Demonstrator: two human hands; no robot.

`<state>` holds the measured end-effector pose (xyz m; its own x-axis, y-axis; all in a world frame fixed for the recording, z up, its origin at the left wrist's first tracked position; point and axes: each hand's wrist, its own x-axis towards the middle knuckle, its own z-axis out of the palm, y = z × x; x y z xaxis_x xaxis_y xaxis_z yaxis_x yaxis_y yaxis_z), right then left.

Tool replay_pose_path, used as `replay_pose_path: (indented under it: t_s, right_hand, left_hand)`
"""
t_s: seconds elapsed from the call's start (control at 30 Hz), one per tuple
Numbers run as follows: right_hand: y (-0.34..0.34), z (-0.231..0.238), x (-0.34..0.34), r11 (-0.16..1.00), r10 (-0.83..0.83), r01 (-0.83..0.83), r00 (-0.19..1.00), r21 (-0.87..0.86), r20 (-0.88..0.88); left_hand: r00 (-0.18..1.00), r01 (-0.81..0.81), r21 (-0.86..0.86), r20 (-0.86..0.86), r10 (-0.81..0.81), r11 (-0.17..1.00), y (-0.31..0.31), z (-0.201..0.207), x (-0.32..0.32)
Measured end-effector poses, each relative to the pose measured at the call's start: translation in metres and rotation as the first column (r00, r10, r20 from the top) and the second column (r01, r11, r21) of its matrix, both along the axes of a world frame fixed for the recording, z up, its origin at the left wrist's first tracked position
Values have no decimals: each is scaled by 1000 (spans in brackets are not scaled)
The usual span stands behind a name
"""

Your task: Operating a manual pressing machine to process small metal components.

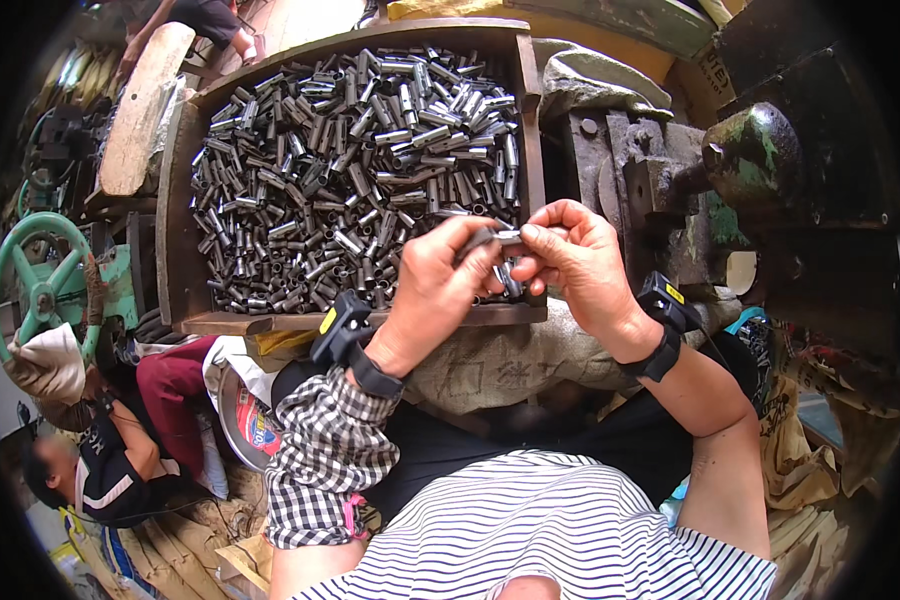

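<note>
Grey metal tubes (370, 150) lay heaped in a wooden tray (532, 130), spreading from its far edge to its near edge. Above the near right corner of this tray, the left hand (436, 270) and the right hand (582, 262) were both bent closed, their fingertips pinching one shiny metal piece (509, 238) between them. Just below it, another metal piece (512, 284) showed among the fingers, but I could not tell which hand, if any, was gripping it.

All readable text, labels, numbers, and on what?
Wording not copied; locations:
Tan sack: large dark characters.
Carton, upper right: dark letters.
Round container: red and blue print.
Black shirt, left: pale lettering, small.
Wrist devices: yellow labels, too small.
Sacks, right: creased dark print.
</note>
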<state>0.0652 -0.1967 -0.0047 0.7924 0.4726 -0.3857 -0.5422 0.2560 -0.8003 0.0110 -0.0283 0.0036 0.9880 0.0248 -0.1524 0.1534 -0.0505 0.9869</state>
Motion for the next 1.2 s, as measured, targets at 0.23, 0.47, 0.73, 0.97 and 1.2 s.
replay_pose_path:
  t_s: [0.23,0.47,0.73,0.97,1.2]
  right_hand:
    - [-13,-5,18,940,309,-288,946,185,-98]
    - [7,2,12,941,331,-316,935,-123,127]
    - [54,14,63,805,413,440,69,-399,908]
    - [81,4,76,538,787,552,-58,-637,614]
    - [49,7,55,767,487,301,302,-566,820]
  left_hand:
    - [860,154,486,362,-358,861,11,1,0]
    - [898,106,645,264,-351,757,13,1,-5]
    - [986,-120,-278,-148,81,953,43,2,-4]
    - [990,-66,179,-113,87,982,66,9,-6]
    - [978,-67,715,186,-98,696,48,-1,-1]
